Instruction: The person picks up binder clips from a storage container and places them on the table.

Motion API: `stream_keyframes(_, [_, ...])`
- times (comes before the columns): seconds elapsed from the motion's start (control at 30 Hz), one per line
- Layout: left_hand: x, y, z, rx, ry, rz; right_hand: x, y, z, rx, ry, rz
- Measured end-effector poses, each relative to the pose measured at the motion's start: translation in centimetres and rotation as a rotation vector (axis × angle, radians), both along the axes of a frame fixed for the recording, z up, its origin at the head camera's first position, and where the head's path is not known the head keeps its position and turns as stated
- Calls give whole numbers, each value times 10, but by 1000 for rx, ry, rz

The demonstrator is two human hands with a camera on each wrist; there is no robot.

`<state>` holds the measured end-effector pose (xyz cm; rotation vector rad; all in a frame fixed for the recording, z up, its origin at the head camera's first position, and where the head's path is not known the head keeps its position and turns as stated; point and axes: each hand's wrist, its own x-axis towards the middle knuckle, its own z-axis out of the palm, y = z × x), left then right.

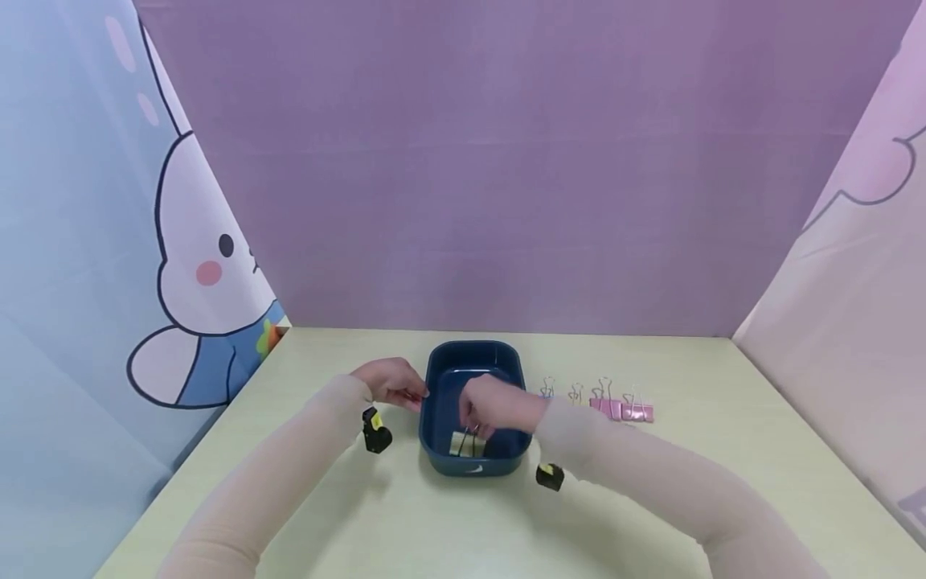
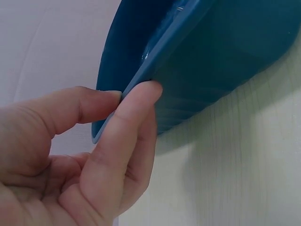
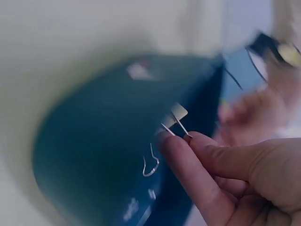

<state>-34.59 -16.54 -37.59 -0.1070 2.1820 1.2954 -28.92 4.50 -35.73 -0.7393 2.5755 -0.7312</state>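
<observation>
A dark blue plastic box stands on the table. Its left rim is pinched between the thumb and fingers of my left hand, as the left wrist view shows closely. My right hand reaches inside the box and pinches a wire handle of a pale yellow binder clip. In the right wrist view the clip's body is partly hidden behind the fingertips, and a loose-looking wire loop shows beside them against the blue wall. That view is blurred.
Right of the box, several binder clips stand in a row: two pink clips, plus a blue one and a yellowish one partly behind my right arm. A purple backdrop rises behind the table.
</observation>
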Motion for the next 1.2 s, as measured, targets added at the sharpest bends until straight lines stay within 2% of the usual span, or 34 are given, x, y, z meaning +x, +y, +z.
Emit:
stream_keyframes(0.1, [1, 0, 0, -4, 3, -2, -15, 24, 19, -87, -6, -54])
stream_keyframes(0.2, [1, 1, 1, -11, 1, 1, -32, 60, 42, -191, 25, -127])
stream_keyframes(0.3, [1, 1, 1, -15, -1, 0, -44, 105, 61, -270, 107, -237])
stream_keyframes(0.43, [1, 2, 1, -15, -2, 0, -47, 169, 69, -257, 236, -396])
stream_keyframes(0.57, [2, 2, 2, -10, -5, 2, -45, 226, 58, -182, 276, -469])
stream_keyframes(0.7, [2, 1, 3, -3, -6, 1, -43, 271, 38, -113, 263, -472])
stream_keyframes(0.8, [2, 1, 4, 4, -3, 4, -41, 293, 21, -45, 237, -461])
stream_keyframes(0.93, [3, 1, 3, 11, -4, 11, -39, 310, -2, 15, 161, -431])
stream_keyframes(1.07, [3, 2, 3, 2, 1, 14, -36, 315, -18, -28, 52, -421])
stream_keyframes(1.2, [3, 1, 2, -11, 6, 12, -35, 316, -27, -37, 35, -373])
